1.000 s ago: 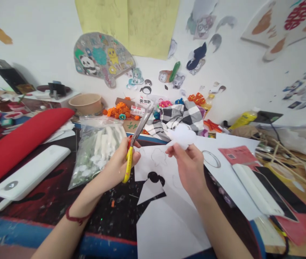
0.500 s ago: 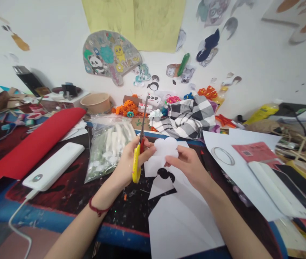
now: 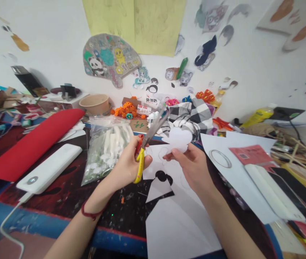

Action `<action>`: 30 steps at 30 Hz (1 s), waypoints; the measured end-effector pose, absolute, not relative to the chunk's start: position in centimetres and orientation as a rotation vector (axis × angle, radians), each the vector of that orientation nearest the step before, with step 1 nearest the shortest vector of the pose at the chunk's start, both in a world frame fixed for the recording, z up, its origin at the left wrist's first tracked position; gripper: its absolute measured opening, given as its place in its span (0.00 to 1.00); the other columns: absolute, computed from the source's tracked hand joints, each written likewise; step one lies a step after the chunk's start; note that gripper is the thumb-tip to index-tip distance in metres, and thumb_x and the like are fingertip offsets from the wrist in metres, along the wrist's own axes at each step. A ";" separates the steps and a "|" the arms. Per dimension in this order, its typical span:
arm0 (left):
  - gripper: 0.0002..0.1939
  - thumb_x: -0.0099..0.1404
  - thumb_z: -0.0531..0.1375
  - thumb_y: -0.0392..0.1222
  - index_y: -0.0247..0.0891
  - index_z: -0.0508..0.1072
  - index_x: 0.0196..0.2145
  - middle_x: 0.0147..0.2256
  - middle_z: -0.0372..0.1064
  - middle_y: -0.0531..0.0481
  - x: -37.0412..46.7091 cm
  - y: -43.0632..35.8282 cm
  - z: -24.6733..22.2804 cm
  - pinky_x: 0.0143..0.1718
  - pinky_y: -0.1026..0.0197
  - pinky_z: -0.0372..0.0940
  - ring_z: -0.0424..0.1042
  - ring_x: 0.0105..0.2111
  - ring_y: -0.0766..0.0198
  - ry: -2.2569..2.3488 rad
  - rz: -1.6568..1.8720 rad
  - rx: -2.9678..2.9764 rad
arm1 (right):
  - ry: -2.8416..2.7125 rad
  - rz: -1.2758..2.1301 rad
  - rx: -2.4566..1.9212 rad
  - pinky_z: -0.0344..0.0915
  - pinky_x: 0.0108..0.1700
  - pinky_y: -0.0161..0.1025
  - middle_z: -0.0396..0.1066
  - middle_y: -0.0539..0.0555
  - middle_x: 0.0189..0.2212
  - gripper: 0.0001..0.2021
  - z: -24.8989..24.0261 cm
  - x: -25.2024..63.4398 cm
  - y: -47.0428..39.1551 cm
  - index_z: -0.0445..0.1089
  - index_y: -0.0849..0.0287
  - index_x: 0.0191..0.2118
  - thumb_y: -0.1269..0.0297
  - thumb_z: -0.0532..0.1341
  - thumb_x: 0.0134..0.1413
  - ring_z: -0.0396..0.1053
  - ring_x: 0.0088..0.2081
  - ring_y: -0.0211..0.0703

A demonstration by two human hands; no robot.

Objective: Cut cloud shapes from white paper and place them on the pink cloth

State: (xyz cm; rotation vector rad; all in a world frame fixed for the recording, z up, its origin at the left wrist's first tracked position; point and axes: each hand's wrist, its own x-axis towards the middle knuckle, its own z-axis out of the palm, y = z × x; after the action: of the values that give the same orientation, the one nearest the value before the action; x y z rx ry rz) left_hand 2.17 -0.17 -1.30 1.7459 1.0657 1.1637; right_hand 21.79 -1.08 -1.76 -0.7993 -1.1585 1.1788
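My left hand [image 3: 131, 162] is closed around the yellow and red handles of a pair of scissors [image 3: 151, 135], whose blades point up and to the right. Pinched between thumb and fingers of my right hand [image 3: 192, 163] is a white paper cutout [image 3: 178, 139] with a scalloped, cloud-like edge. The scissor blades are close to the cutout's left side; whether they touch it I cannot tell. Below the hands lie a sheet of white paper [image 3: 176, 230], a paper scrap [image 3: 157, 189] and small black round pieces [image 3: 161, 176].
Left of my hands is a clear plastic bag [image 3: 107, 154] with white and green pieces. A white power bank [image 3: 50, 167] with a cable and a red roll [image 3: 34, 144] lie farther left. At right are a tape ring [image 3: 220, 158] on paper and a checked cloth [image 3: 190, 117] behind.
The right hand has moved the paper cutout up and to the right, away from the left fingers. The scissors have tilted to the right, and their blades now look spread.
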 end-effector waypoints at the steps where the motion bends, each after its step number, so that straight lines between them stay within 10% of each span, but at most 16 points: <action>1: 0.15 0.58 0.60 0.44 0.39 0.61 0.41 0.35 0.57 0.52 2.1 -0.2 -1.3 0.30 0.62 0.57 0.57 0.31 0.65 1.101 1.130 1.819 | -1.111 1.163 -0.782 0.73 0.39 0.40 0.79 0.50 0.30 0.05 -1.7 21.8 -1.1 0.76 0.57 0.36 0.65 0.70 0.53 0.77 0.32 0.41; 15: 0.15 0.59 0.58 0.48 0.39 0.61 0.41 0.35 0.63 0.51 2.9 -0.3 -2.1 0.35 0.58 0.57 0.62 0.32 0.60 1.316 0.795 2.027 | -0.864 1.068 -0.639 0.68 0.57 0.51 0.80 0.53 0.39 0.07 -0.6 21.3 -1.2 0.78 0.57 0.38 0.63 0.70 0.51 0.76 0.45 0.47; 30: 0.16 0.56 0.59 0.49 0.41 0.57 0.36 0.33 0.63 0.52 3.9 -1.0 -1.5 0.34 0.57 0.55 0.61 0.31 0.59 1.344 0.779 2.013 | -0.866 1.140 -0.617 0.73 0.53 0.49 0.81 0.53 0.39 0.09 -0.8 20.5 -1.9 0.80 0.55 0.36 0.62 0.73 0.47 0.78 0.45 0.50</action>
State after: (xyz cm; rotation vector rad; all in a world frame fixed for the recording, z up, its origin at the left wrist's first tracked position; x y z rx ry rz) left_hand 3.87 -1.01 -1.49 2.0129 1.3437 0.7793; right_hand 20.49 -1.87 -0.76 -0.6174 -0.8656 1.1396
